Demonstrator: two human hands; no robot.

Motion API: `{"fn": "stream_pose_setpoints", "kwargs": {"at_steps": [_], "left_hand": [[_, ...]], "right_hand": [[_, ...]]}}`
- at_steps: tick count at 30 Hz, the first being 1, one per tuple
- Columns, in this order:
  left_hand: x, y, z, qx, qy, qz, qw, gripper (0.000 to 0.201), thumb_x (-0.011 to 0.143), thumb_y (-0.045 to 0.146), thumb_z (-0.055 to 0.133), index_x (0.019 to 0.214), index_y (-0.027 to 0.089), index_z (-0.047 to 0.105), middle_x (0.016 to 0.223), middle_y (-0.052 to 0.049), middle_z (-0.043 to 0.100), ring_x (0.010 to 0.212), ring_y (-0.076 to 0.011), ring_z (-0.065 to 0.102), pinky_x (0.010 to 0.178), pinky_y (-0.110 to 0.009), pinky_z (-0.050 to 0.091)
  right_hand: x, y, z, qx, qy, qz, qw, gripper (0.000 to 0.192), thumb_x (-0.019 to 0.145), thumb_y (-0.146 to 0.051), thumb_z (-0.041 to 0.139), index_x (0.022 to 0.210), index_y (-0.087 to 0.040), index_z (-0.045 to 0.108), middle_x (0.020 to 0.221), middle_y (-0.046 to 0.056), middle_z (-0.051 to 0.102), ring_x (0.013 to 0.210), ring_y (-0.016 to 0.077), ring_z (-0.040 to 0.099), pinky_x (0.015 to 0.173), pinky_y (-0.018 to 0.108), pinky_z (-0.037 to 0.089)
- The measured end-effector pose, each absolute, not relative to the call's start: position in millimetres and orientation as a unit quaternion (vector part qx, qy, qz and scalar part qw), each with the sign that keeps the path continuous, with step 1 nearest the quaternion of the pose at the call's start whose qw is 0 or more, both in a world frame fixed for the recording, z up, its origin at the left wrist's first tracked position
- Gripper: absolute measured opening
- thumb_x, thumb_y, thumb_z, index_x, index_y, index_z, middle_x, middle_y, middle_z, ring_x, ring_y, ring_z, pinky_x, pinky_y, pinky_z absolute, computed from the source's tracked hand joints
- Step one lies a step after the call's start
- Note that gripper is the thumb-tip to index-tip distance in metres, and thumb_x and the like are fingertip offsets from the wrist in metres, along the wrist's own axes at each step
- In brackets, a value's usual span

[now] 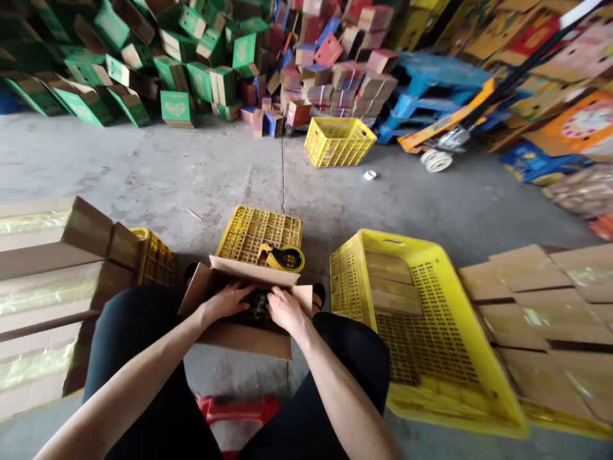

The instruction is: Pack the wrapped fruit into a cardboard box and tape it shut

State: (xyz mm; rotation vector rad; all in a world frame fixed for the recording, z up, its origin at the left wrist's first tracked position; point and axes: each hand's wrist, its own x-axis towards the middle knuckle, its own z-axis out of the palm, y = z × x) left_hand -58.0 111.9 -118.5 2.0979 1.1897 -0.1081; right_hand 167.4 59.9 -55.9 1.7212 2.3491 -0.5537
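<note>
An open cardboard box sits between my knees with its flaps folded outward. Inside lie dark, greenish small items, too shadowed to name. My left hand reaches over the left side of the box, fingers stretched out across the contents. From the right, my right hand comes in with its fingers apart, touching the contents. Just beyond the box, a yellow tape dispenser rests on an upturned yellow crate.
A large yellow crate at my right holds flat cardboard boxes. Stacked cartons stand at far left and far right. Ahead are another yellow crate, a pallet jack, blue pallets and piled green boxes.
</note>
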Motion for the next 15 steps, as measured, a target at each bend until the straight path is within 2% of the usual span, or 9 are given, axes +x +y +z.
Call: {"fn": "stream_pose_setpoints", "kwargs": {"at_steps": [2, 5, 9, 10, 12, 14, 15], "left_hand": [[-67, 112, -111, 0.819, 0.444, 0.019, 0.362, 0.067, 0.089, 0.035, 0.07, 0.155, 0.023, 0.059, 0.156, -0.015, 0.062, 0.144, -0.0382, 0.058, 0.12, -0.048, 0.046], [-84, 102, -88, 0.813, 0.447, 0.124, 0.351, 0.051, 0.091, 0.036, 0.066, 0.14, 0.022, 0.071, 0.14, -0.011, 0.074, 0.131, -0.0325, 0.069, 0.114, -0.041, 0.053], [-115, 66, -60, 0.757, 0.508, 0.305, 0.275, 0.04, 0.097, 0.035, 0.058, 0.131, 0.022, 0.074, 0.123, -0.01, 0.078, 0.112, -0.0269, 0.076, 0.105, -0.039, 0.059], [-122, 55, -58, 0.73, 0.531, 0.349, 0.252, 0.041, 0.097, 0.035, 0.058, 0.134, 0.023, 0.073, 0.126, -0.01, 0.076, 0.115, -0.0273, 0.074, 0.107, -0.041, 0.058], [-132, 35, -61, 0.661, 0.576, 0.427, 0.222, 0.049, 0.095, 0.038, 0.062, 0.142, 0.023, 0.067, 0.138, -0.012, 0.07, 0.127, -0.0309, 0.069, 0.113, -0.047, 0.055], [-134, 22, -73, 0.578, 0.614, 0.477, 0.247, 0.061, 0.093, 0.042, 0.065, 0.15, 0.02, 0.059, 0.149, -0.015, 0.064, 0.139, -0.0346, 0.062, 0.116, -0.053, 0.053], [-132, 19, -80, 0.538, 0.629, 0.491, 0.273, 0.065, 0.092, 0.043, 0.066, 0.152, 0.019, 0.057, 0.152, -0.017, 0.063, 0.142, -0.0356, 0.06, 0.116, -0.054, 0.052]], "right_hand": [[175, 56, -51, 0.582, 0.797, -0.162, 0.019, 0.028, 0.102, -0.014, 0.057, 0.122, -0.015, 0.077, 0.132, 0.016, 0.074, 0.12, 0.0276, 0.071, 0.106, 0.035, 0.057], [192, 41, -50, 0.572, 0.801, -0.127, -0.124, 0.03, 0.102, -0.016, 0.058, 0.125, -0.015, 0.077, 0.134, 0.016, 0.075, 0.129, 0.0271, 0.068, 0.117, 0.04, 0.052], [211, 9, -63, 0.658, 0.678, -0.064, -0.321, 0.041, 0.102, -0.028, 0.052, 0.136, -0.015, 0.071, 0.152, 0.019, 0.063, 0.151, 0.0348, 0.05, 0.127, 0.055, 0.04], [212, 1, -68, 0.689, 0.619, -0.078, -0.368, 0.049, 0.1, -0.035, 0.055, 0.142, -0.013, 0.067, 0.155, 0.021, 0.06, 0.15, 0.0368, 0.05, 0.125, 0.056, 0.042], [207, -13, -78, 0.737, 0.491, -0.159, -0.436, 0.071, 0.091, -0.051, 0.065, 0.149, -0.012, 0.06, 0.146, 0.023, 0.066, 0.137, 0.0385, 0.063, 0.113, 0.053, 0.054], [196, -23, -86, 0.748, 0.386, -0.253, -0.477, 0.083, 0.084, -0.062, 0.067, 0.152, -0.016, 0.057, 0.132, 0.018, 0.074, 0.12, 0.0346, 0.074, 0.097, 0.045, 0.062], [190, -26, -88, 0.742, 0.361, -0.266, -0.499, 0.083, 0.084, -0.066, 0.064, 0.152, -0.019, 0.057, 0.128, 0.015, 0.076, 0.114, 0.0319, 0.076, 0.091, 0.041, 0.064]]}}
